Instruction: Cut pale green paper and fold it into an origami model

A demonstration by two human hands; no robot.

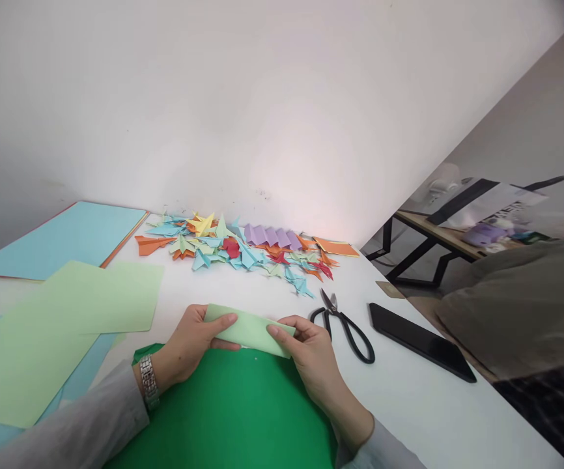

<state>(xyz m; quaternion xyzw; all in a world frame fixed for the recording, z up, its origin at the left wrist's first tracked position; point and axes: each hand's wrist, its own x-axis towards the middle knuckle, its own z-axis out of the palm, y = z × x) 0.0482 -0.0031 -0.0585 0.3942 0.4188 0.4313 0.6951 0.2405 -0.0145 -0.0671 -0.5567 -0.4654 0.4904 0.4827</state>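
Left hand [191, 345] and right hand [315, 361] pinch opposite ends of the pale-green strip [250, 330], likely to hold it flat, with scissors [333, 312] seemingly handy toward the worktop [409, 404]'s right edge.

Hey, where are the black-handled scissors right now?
In the head view, the black-handled scissors lie on the white table right of centre, between the right hand and the flat black object.

My left hand [187, 348] is pinching the left end of the pale green strip [250, 327], thumb [223, 322] across its face, fingers [224, 344] beneath, while my right hand [311, 358] grips its right end, thumb in front, index finger [296, 321] at its top edge, forearms [91, 413] slanting in from either side.
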